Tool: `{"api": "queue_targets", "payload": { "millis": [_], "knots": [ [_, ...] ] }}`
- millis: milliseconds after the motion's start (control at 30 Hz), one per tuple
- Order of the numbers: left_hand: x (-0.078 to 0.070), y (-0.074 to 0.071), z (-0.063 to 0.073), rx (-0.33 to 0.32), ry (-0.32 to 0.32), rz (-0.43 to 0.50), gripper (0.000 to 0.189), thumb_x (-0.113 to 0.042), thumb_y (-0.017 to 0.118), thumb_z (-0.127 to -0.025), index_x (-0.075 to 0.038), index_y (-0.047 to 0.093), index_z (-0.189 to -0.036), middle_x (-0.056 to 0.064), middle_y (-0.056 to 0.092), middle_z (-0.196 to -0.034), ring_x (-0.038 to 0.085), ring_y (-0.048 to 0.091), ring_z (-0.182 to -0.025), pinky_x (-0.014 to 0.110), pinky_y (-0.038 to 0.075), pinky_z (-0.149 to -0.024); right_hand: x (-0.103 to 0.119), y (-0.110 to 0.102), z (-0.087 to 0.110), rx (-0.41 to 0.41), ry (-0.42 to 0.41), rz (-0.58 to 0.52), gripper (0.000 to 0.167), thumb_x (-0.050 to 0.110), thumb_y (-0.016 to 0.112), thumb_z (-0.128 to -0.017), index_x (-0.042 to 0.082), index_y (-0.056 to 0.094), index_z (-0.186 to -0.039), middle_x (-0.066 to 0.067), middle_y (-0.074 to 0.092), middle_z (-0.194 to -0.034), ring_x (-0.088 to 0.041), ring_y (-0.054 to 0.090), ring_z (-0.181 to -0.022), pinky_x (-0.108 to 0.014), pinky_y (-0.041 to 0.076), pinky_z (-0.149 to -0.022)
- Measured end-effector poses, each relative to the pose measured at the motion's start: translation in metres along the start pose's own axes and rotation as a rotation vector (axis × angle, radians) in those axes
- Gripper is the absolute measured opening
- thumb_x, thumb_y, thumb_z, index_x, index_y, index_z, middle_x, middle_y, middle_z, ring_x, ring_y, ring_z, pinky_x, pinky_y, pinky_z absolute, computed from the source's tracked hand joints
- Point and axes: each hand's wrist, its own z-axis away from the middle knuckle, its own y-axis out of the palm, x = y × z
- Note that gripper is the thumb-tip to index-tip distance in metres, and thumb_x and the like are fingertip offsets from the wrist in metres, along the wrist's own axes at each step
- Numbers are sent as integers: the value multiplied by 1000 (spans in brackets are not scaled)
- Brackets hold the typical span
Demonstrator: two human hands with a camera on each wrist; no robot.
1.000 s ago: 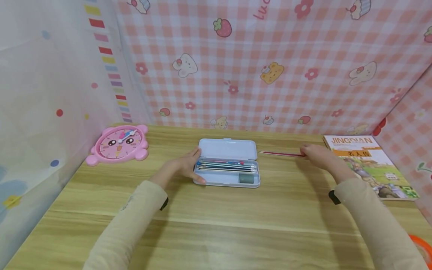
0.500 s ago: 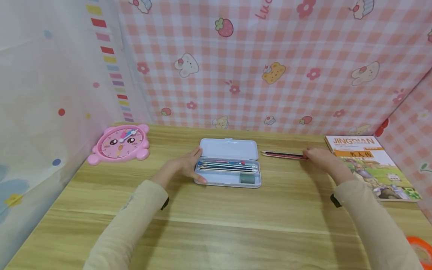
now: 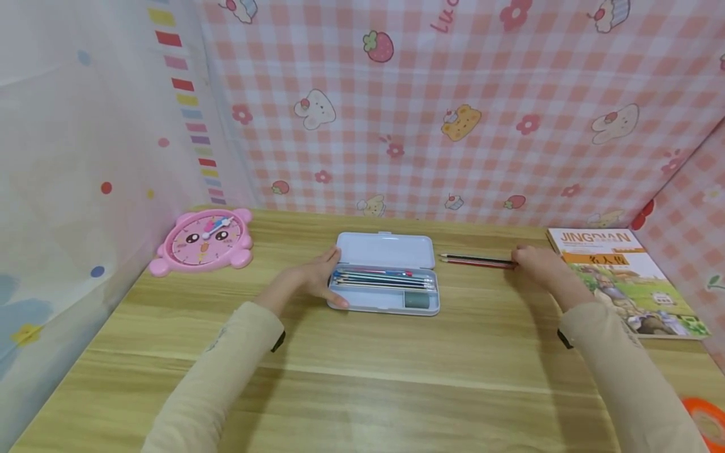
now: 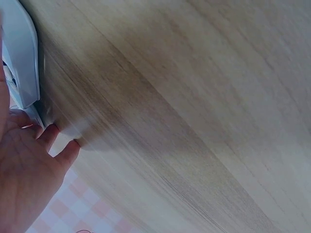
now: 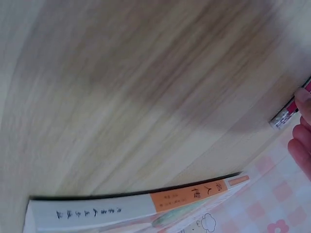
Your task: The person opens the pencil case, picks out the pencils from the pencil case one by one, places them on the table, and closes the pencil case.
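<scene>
A pale blue pencil case [image 3: 368,302] lies with its lid raised on the wooden table, several pencils in its upper part and a dark grey-green block in its lower right compartment. My left hand [image 3: 314,277] holds the case's left end, thumb at the front corner and fingers toward the lid. Right of the case, my right hand [image 3: 535,264] pinches the far ends of pencils [image 3: 478,261], one dark and one red, whose points face the case. In the right wrist view, the thumb [image 5: 302,97] presses on a pencil beside its silvery end.
A pink animal-faced clock [image 3: 204,242] stands at the left. To the right lies a magazine-like book [image 3: 629,277], close to my right hand. An orange ring-shaped thing [image 3: 705,415] shows partly at the lower right edge. Checked cloth [image 3: 419,82] hangs behind the table.
One red pencil showed at my right hand a second ago; now a dark one lies alongside it, both gripped together. The left hand stays on the pencil case, and the view has shifted slightly.
</scene>
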Motion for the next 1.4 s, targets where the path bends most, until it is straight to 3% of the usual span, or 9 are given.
{"api": "queue_targets", "payload": {
  "millis": [100,133,267,500,700,933,1233,1400],
  "knots": [
    [-1,0,0,-4,2,-4,122,-56,70,-69,1,-8,-144,16,-15,-152,29,-8,-142,42,7,-116,7,-2,-2,-34,-96,100,7,1,55,-86,-1,60,-90,-23,61,-99,-38,60,-85,-47,50,-72],
    [0,0,0,-7,5,-4,122,-55,70,-69,2,-8,-144,17,-14,-152,30,-8,-142,42,7,-116,11,-3,-3,-34,-95,91,9,0,57,-85,-2,61,-93,-22,61,-100,-38,60,-87,-46,50,-73],
    [0,0,-1,-9,8,-10,123,-56,70,-69,2,-8,-144,17,-14,-152,30,-7,-142,42,7,-116,37,-8,-9,-30,-101,-25,20,4,60,-85,-7,61,-102,-24,61,-103,-39,59,-94,-46,49,-80],
    [0,1,-1,-11,2,-15,122,-56,70,-70,1,-8,-144,17,-13,-153,31,-7,-142,42,8,-116,94,-8,-27,-131,-289,-289,12,2,66,-80,-7,65,-87,-15,65,-78,-23,60,-71,-37,51,-67],
    [-2,1,1,-20,4,-19,122,-55,70,-70,2,-6,-145,18,-12,-153,31,-5,-142,42,8,-116,131,-4,-32,-58,-362,-309,16,8,66,-82,-4,67,-92,-13,67,-87,-20,60,-79,-35,52,-72],
    [-2,1,0,-21,-5,-15,122,-55,70,-69,1,-7,-145,17,-12,-153,31,-5,-142,42,8,-116,144,1,-38,-26,-397,-289,13,5,65,-81,-3,68,-90,-11,66,-83,-16,57,-73,-30,52,-68],
    [1,3,-2,-23,-3,6,124,-58,70,-67,-2,-9,-145,15,-13,-153,31,-5,-142,43,8,-116,151,-2,-42,74,-390,-271,12,3,62,-83,0,68,-93,-8,66,-83,-13,55,-72,-26,50,-66],
    [2,2,-2,-28,5,9,124,-56,71,-68,-1,-9,-145,17,-13,-153,33,-4,-142,43,8,-116,154,-5,-43,66,-394,-237,12,2,62,-83,1,68,-94,-7,65,-85,-13,54,-73,-27,49,-67]
  ]
}}
